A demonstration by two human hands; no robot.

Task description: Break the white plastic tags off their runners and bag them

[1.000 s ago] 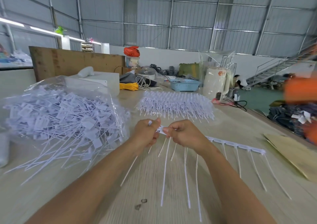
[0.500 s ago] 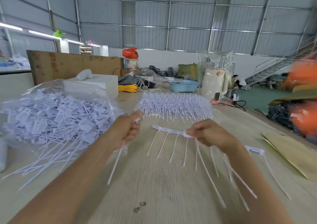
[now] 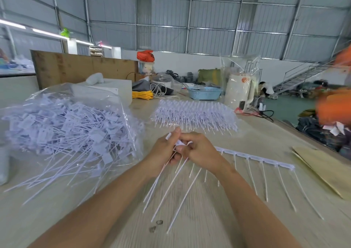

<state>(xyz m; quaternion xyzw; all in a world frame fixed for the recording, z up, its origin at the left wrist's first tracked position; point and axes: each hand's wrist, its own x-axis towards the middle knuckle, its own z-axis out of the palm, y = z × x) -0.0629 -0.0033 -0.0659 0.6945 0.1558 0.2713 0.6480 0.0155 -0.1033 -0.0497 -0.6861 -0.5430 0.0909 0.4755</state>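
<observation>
My left hand (image 3: 164,150) and my right hand (image 3: 199,151) meet at the middle of the table, both pinching the end of a white runner of tags (image 3: 254,157). The runner stretches right from my right hand, with thin tails hanging toward me. Loose white tag tails (image 3: 171,189) fan down from between my hands, held in my left fingers. A clear plastic bag (image 3: 70,126) full of separated white tags lies to the left. A stack of unbroken runners (image 3: 193,116) sits behind my hands.
A brown paper sheet (image 3: 322,170) lies at the right table edge. Behind stand a white box (image 3: 106,90), yellow cord (image 3: 142,95), a blue basket (image 3: 205,93) and a white bin (image 3: 238,91). A blurred orange shape (image 3: 334,107) is at far right.
My left hand, which had pulled away to the left with a torn-off tag, has come back to my right hand at the runner's end. The runner shifted with my right hand.
</observation>
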